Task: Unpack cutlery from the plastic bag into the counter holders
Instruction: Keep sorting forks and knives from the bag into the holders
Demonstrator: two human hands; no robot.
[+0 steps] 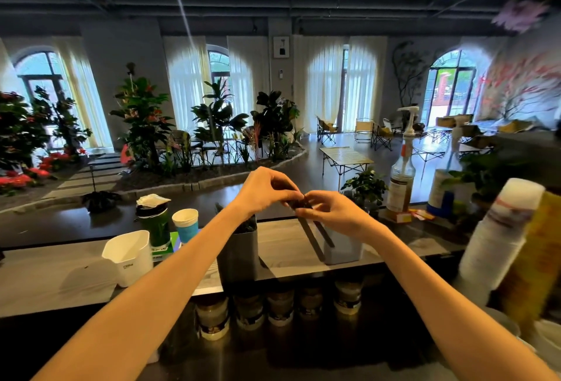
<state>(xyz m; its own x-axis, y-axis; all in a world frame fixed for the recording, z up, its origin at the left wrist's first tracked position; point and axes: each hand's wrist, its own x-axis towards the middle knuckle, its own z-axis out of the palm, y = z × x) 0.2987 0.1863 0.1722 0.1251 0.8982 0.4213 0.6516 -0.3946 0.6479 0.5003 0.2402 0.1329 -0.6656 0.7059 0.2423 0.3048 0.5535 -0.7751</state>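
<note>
Here, both the left hand (264, 189) and right hand (331, 213) are pinching 2 dark cutlery pieces (315, 233), handles slanting down-right over a pale holder (343, 251); labels are unreadable.

This is a café or drinks bar with a garden-like seating hall. The fingers (299, 198) work above a long service counter (60, 277). Just below them stand cutlery holders (238, 251), and to their left a paper cup (185, 224) and a white jug (129, 256). To their right stand syrup pump bottles (402, 174), and further right a tall sleeve of stacked cups (501, 234). Under the counter edge, below the fingers, a row of jars (279, 307) lines a shelf. Beyond the fingers lie a bed of indoor plants (145, 125), a folding table (346, 157), camping chairs (326, 130), curtained arched windows (188, 83) and a painted mural (522, 83).
</note>
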